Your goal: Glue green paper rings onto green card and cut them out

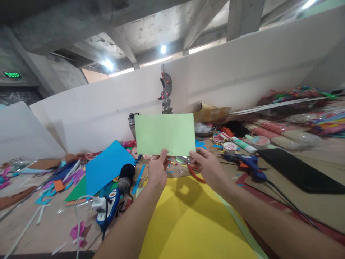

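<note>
A light green rectangular sheet of paper (165, 134) is held upright in front of me, above the table. My left hand (157, 171) pinches its lower edge near the middle. My right hand (206, 166) pinches the lower right corner. Both hands are closed on the sheet. Under my forearms lies a large yellow sheet (188, 223) flat on the table.
A blue sheet (106, 166) leans left of my hands over green paper. A blue glue gun (249, 163) with its cord lies to the right, beside a black mat (296, 169). Tape rolls, paper scraps and red scissors handles (195, 175) litter the table. White boards stand behind.
</note>
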Demonstrator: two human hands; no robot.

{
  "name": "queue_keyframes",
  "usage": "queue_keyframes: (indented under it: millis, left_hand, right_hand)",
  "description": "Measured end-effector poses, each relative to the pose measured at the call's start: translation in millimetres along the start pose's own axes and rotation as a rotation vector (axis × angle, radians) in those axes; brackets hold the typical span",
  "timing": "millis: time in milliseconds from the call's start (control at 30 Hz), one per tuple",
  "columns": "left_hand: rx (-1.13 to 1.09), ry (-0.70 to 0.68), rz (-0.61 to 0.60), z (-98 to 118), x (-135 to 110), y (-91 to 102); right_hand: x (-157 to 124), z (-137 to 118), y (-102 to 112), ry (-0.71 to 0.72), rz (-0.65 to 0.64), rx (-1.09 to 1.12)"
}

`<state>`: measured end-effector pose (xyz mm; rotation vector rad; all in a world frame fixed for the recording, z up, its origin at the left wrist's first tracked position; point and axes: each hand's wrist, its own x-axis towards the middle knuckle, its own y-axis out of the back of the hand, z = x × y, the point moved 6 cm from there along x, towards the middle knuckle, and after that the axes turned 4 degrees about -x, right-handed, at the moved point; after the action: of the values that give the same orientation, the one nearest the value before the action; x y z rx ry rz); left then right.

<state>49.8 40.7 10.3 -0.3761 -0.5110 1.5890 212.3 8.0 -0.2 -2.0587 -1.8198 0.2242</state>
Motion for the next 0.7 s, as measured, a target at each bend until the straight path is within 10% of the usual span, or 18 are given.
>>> queue_keyframes:
  millis: [133, 333, 700]
  left_hand:
    - [-0.063, 0.04, -0.059, -16.0, -10.2, -9.8]
    - [-0.02, 0.052, -0.175, -29.9, -26.4, -24.8]
    - [-0.165, 0.023, -0.042, -21.5, -20.0, -15.1]
  right_hand:
    - [-7.4, 5.2, -20.8, 0.034, -0.126, -0.071]
    - [-11.0, 12.1, -11.6, 0.031, 0.094, -0.118]
    - [-10.3, 4.9, 0.3, -0.017, 0.089, -0.07]
